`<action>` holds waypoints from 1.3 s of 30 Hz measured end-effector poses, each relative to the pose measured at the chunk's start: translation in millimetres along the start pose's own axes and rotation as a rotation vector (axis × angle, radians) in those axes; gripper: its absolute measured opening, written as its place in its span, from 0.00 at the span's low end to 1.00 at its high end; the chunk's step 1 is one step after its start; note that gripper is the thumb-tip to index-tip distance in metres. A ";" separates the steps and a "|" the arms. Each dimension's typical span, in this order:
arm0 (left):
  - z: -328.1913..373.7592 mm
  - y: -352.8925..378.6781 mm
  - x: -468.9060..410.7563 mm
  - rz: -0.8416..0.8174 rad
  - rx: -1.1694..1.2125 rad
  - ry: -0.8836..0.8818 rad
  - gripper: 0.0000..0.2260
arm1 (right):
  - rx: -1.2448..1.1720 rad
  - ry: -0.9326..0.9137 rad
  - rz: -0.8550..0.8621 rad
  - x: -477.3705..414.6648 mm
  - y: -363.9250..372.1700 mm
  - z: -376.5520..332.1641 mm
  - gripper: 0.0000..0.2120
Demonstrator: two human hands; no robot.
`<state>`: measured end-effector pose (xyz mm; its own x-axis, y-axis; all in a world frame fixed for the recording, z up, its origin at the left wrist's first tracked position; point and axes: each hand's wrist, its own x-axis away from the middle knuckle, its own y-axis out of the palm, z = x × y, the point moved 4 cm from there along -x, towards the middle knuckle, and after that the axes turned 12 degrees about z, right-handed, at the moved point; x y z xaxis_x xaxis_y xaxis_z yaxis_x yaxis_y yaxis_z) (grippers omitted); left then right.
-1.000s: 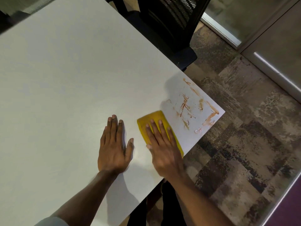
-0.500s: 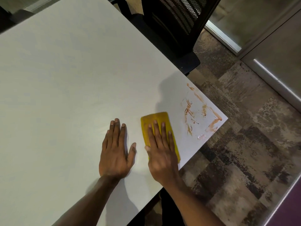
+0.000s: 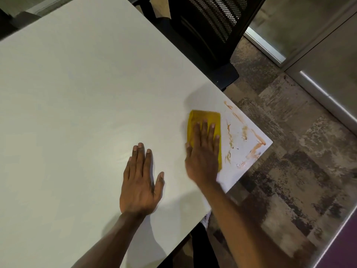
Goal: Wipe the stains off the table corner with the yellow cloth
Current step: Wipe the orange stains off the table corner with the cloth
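The right hand (image 3: pixel 202 151) lay flat with its fingers spread on the folded yellow cloth (image 3: pixel 204 120), pressing it on the white desk (image 3: pixel 87 93) and not gripping it, probably so that the whole palm could push the cloth sideways over the stains (image 3: pixel 245 140), which were just beside the cloth at the desk corner. The left hand (image 3: pixel 140 182) was open and empty, flat on the desk near the right one, and I think it supported the body. No brand, label or writing could be read anywhere.
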<state>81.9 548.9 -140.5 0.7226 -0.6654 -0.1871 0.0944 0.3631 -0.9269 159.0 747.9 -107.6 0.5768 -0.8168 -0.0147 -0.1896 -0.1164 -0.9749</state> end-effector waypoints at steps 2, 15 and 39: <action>0.2 0.5 -0.7 -0.012 -0.012 -0.014 0.37 | 0.000 -0.037 -0.013 29.9 2.6 -8.1 0.32; -0.1 0.0 -0.3 -0.006 -0.013 -0.008 0.37 | 0.002 -0.148 -0.032 13.3 1.7 10.1 0.31; -0.6 -1.3 -1.1 0.003 -0.015 0.000 0.37 | -0.059 -0.243 -0.034 81.5 -1.0 43.5 0.33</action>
<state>80.5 548.8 -139.3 0.7227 -0.6646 -0.1898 0.0824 0.3555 -0.9311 240.7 706.0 -117.5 0.7564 -0.6527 -0.0418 -0.2084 -0.1800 -0.9613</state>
